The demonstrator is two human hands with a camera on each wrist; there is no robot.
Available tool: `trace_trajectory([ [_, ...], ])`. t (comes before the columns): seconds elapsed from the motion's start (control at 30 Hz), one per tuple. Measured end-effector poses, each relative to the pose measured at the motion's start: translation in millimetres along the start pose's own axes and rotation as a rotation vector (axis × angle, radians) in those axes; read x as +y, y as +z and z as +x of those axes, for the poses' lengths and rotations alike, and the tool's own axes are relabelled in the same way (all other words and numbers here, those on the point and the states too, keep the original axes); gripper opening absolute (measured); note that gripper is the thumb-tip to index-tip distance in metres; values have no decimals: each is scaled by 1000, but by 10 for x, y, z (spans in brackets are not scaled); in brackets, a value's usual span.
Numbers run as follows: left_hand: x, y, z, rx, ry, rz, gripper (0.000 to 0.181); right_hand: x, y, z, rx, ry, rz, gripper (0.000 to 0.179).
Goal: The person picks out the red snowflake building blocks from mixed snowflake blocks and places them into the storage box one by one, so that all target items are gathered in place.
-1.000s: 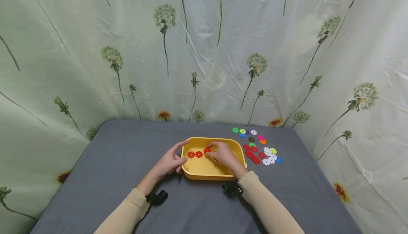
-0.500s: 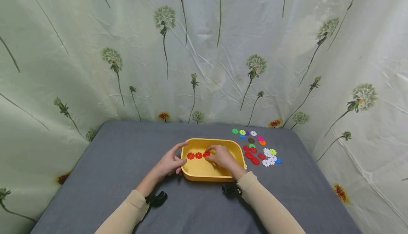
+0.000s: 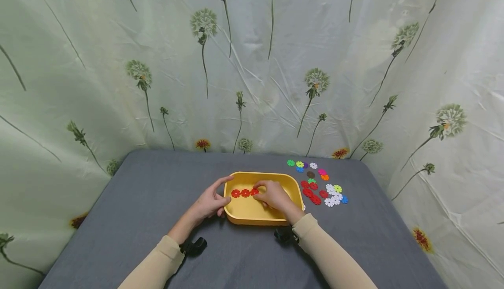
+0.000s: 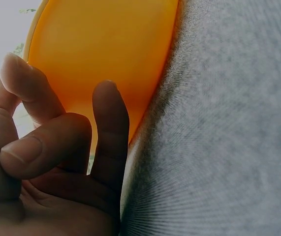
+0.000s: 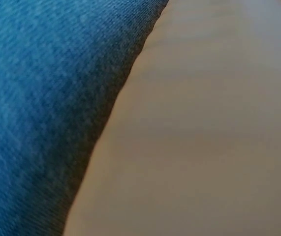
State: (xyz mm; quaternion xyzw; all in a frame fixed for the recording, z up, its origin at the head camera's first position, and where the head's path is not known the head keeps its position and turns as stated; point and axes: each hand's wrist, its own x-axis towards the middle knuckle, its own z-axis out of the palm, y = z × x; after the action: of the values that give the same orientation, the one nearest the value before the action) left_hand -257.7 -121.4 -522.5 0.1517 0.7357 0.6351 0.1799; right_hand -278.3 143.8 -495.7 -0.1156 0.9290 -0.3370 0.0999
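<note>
A yellow plastic tray (image 3: pixel 257 221) stands on the table in the head view, and its orange-lit wall (image 4: pixel 115 44) fills the upper left wrist view. My left hand (image 3: pixel 208 201) holds its left end, thumb over the rim and index finger along the far left corner. Inside lie two red snowflake discs (image 3: pixel 236 193) (image 3: pixel 245 193), side by side. With thumb and index finger my right hand (image 3: pixel 274 196) pinches a third red snowflake disc (image 3: pixel 254 191) at the row's right end, partly hidden by the fingers. The right wrist view holds only sleeve and cloth.
Right of the tray lie loose red discs (image 3: pixel 313 198), white discs (image 3: pixel 333 198) and several other colours, such as a brown disc (image 3: pixel 310 174). A grey cloth (image 3: pixel 157 193) covers the table. Behind it hangs a flower-printed curtain (image 3: pixel 260 83).
My right hand has lowered the third red disc slightly and brought it left, up against the second disc in the row. My left hand stays at the tray's left end.
</note>
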Motion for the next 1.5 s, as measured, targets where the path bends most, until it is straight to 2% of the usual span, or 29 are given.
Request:
trace_trajectory([
  [0.1,-6,11,-10,0,-1,-1,71,-10,13,-24,5,1,-16,34],
  [0.23,-14,25,-25,-5,-4,-4,71,-16,15,-55,44,8,26,38],
  [0.43,-41,37,-34,-11,3,-4,71,-39,-102,-105,124,-14,266,36],
  [0.63,-21,34,-25,-10,10,-3,70,-50,-424,-246,167,-29,412,37],
  [0.8,6,20,-20,-6,7,-7,71,90,-657,-351,198,7,481,41],
  [1.1,17,8,-10,6,2,-1,70,351,-1000,-479,335,12,545,41],
  [1.3,20,3,-9,6,9,2,69,537,-1162,-562,414,60,585,43],
  [1.4,16,2,-8,4,9,-1,69,673,-1191,-572,428,110,597,47],
  [1.5,13,4,-12,3,7,-4,68,821,-1182,-572,396,159,605,54],
])
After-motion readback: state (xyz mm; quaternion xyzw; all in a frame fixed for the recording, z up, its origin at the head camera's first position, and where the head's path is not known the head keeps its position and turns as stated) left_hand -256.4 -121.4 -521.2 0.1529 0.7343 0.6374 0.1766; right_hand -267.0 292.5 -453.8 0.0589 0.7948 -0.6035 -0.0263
